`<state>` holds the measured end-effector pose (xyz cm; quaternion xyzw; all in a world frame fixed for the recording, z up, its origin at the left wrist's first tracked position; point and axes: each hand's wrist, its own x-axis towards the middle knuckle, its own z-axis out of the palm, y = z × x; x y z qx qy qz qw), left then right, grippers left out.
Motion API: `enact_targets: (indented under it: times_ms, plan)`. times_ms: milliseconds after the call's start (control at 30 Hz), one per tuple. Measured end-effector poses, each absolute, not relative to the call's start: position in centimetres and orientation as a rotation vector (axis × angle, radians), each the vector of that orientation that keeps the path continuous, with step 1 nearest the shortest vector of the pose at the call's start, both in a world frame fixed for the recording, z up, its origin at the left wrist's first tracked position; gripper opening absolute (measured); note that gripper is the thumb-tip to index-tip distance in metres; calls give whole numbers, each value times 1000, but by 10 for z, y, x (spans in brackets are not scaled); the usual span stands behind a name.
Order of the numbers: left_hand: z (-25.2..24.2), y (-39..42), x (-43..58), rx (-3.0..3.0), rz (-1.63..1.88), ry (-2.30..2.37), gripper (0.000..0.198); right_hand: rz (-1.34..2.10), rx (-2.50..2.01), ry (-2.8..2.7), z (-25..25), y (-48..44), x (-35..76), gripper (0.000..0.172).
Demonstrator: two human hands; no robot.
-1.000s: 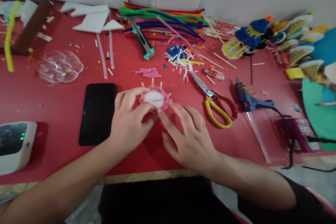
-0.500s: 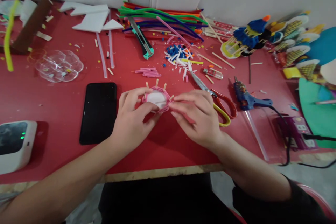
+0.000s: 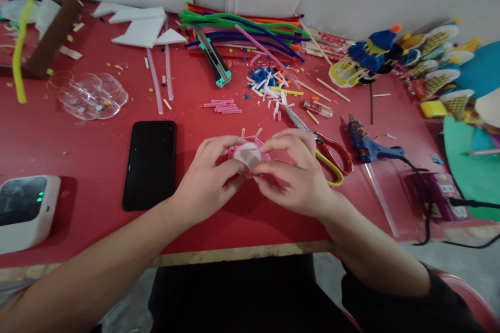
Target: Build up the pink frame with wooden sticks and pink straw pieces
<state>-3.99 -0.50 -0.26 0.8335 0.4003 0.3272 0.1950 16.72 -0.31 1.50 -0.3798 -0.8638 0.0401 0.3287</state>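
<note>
red tbl (image 3: 234, 231): pink-rimmed white disc (image 3: 248, 156) held btwn l fingers (image 3: 230, 168) & r fingers (image 3: 274, 167).

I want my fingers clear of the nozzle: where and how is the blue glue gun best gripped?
Probably grip the glue gun by its blue handle, coming from the right. The handle juts out that way, while the nozzle points to the far side. Mind the cord at the handle's end.

1. Disc (image 3: 248, 156): white; rim (image 3: 267, 157) pink.
2. Table (image 3: 219, 234): red.
3. Phone (image 3: 150, 166): black.
4. Scissors (image 3: 296, 116): one handle red, one yellow.
5. Glue gun (image 3: 366, 149): blue.
6. Cutter (image 3: 214, 58): teal, black.
7. Pipe cleaners (image 3: 250, 25): green, red, orange, purple, pink.
8. Cones (image 3: 440, 83): yellowish, dark criss-cross.
9. Frame (image 3: 50, 39): brown.
10. Sleeve (image 3: 433, 296): black.
</note>
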Motion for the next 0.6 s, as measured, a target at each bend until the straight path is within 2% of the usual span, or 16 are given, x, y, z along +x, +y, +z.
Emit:
enact_targets:
  times_ms: [600]
  plan:
    - [-2, -4, -40, 2375, 894, 1145, 8, 205, -1004, -2247, 11, -3, 165, 10]
